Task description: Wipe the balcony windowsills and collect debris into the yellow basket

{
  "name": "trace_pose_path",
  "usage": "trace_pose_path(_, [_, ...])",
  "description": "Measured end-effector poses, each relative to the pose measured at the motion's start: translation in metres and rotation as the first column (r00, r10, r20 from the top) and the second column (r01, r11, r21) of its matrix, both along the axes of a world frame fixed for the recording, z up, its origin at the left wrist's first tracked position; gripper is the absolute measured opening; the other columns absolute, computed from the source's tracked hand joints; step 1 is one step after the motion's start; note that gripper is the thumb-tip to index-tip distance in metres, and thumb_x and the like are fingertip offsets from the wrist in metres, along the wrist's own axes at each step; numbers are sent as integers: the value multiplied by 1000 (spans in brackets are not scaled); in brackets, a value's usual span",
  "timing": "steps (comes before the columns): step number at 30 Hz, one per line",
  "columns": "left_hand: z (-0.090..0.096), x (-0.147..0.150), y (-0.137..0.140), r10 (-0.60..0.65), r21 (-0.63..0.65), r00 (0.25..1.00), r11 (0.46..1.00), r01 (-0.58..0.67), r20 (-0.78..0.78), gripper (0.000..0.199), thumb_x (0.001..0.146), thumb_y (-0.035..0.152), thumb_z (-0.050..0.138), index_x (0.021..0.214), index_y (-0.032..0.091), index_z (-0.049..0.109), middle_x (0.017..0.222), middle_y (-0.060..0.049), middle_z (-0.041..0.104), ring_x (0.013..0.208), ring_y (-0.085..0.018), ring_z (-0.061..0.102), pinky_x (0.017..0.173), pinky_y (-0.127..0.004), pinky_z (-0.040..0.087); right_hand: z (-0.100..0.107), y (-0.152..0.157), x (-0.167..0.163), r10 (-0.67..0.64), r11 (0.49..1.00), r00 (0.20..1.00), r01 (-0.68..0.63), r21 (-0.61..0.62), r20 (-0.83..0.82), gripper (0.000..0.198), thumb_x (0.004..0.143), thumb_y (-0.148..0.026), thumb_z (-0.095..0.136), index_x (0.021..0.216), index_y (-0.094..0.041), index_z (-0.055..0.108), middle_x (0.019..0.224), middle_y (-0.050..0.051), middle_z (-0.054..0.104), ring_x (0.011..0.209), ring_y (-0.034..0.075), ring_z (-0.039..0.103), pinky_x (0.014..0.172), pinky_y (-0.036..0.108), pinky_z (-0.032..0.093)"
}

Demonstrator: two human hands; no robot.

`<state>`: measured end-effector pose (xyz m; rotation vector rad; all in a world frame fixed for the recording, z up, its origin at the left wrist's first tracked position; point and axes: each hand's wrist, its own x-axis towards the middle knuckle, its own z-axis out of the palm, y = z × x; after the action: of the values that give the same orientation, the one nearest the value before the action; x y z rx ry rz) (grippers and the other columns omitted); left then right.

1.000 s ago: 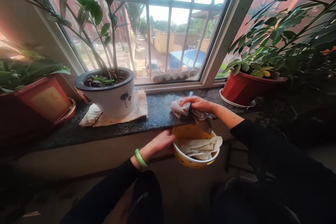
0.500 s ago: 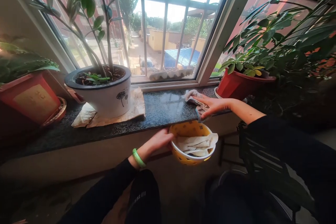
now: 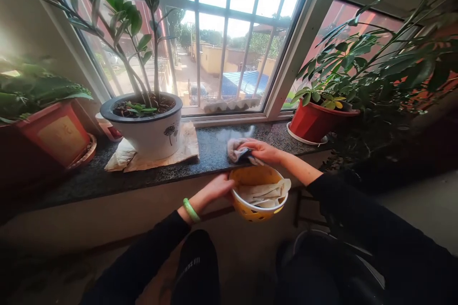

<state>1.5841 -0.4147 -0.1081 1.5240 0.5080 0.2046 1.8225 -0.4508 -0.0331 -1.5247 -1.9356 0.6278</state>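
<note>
My left hand [image 3: 219, 188], with a green bangle at the wrist, grips the rim of a yellow basket [image 3: 255, 213] with a white edge. Folded pale paper or cardboard [image 3: 266, 192] lies inside the basket, which hangs just below the front edge of the sill. On the dark speckled stone windowsill [image 3: 211, 145], my right hand [image 3: 263, 150] is closed on a bunched greyish cloth [image 3: 236, 149] pressed to the surface. A faint damp streak shows on the stone behind the cloth. The fingertips of my left hand are partly hidden by the basket.
A white pot [image 3: 150, 138] with a tall plant stands on flattened cardboard [image 3: 189, 145] to the left. Further left is a red planter [image 3: 57, 136]. A red pot [image 3: 313, 124] on a white saucer sits at the right. Behind is a barred window [image 3: 225, 52].
My right hand has drawn the cloth leftward along the sill, away from the red pot, and bunched it more. My left hand still holds the basket in nearly the same place.
</note>
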Motion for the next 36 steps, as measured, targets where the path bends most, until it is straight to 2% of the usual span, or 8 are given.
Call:
trace_pose_path(5, [0, -6, 0, 1, 21, 1000, 1000, 0, -19, 49, 74, 25, 55, 120, 8, 62, 79, -6, 67, 59, -18, 66, 53, -28, 56, 31, -27, 12, 161, 959, 979, -185, -214, -125, 29, 83, -39, 65, 97, -17, 78, 110, 8, 71, 110, 26, 63, 108, 42, 43])
trace_pose_path(12, [4, -11, -4, 25, 9, 1000, 1000, -25, -4, 45, 74, 23, 55, 116, 9, 66, 79, -6, 68, 60, -17, 65, 55, -27, 56, 20, 79, 7, -293, 955, 949, 296, 8, -116, 28, 72, -24, 67, 98, -19, 77, 119, 10, 69, 122, 32, 57, 119, 54, 29])
trace_pose_path(15, [9, -12, -6, 33, 5, 999, 999, -33, -9, 50, 75, 22, 55, 122, 10, 64, 88, -8, 71, 63, -17, 66, 56, -27, 56, 4, 99, -33, -123, 992, 986, 124, 1, -110, 33, 71, -16, 64, 101, -21, 77, 119, 6, 67, 120, 26, 58, 119, 46, 31])
trace_pose_path(19, [7, -12, -4, 41, 4, 999, 999, -41, 2, 52, 78, 23, 56, 129, 13, 60, 98, -10, 71, 67, -20, 68, 57, -29, 57, 4, 53, -55, 273, 958, 956, -281, -58, -108, 28, 76, -18, 58, 96, -21, 78, 105, 5, 66, 110, 22, 59, 112, 41, 37])
trace_pose_path(24, [-5, -9, 2, 41, 29, 997, 999, -39, -63, 38, 78, 21, 56, 112, 8, 66, 83, -9, 70, 62, -20, 66, 56, -30, 56, 25, -18, -14, 311, 888, 931, -356, -292, -188, 19, 79, -24, 60, 82, -15, 76, 101, 7, 67, 98, 21, 59, 98, 36, 45])
trace_pose_path(27, [-4, -9, 2, 32, 32, 998, 999, -30, -62, 37, 79, 19, 52, 111, 8, 66, 76, -7, 68, 61, -19, 65, 56, -29, 56, 34, -6, 16, 177, 907, 964, -237, -347, -196, 20, 78, -28, 62, 83, -15, 76, 94, 8, 69, 92, 23, 62, 94, 39, 48])
trace_pose_path(32, [-2, -9, 2, 15, 9, 1000, 1000, -15, -21, 43, 77, 20, 53, 118, 10, 65, 79, -5, 68, 61, -18, 65, 56, -29, 57, 13, 69, 15, -228, 974, 971, 228, -8, -68, 31, 72, -21, 62, 100, -19, 76, 119, 9, 69, 122, 30, 55, 116, 49, 32])
trace_pose_path(36, [0, -11, 2, -12, 26, 1000, 1000, 12, 5, 47, 78, 22, 54, 122, 10, 63, 82, -5, 69, 61, -17, 66, 56, -27, 56, -3, 75, -22, -108, 994, 994, 108, 16, -15, 34, 75, -18, 58, 103, -20, 77, 123, 8, 66, 122, 27, 55, 117, 46, 31])
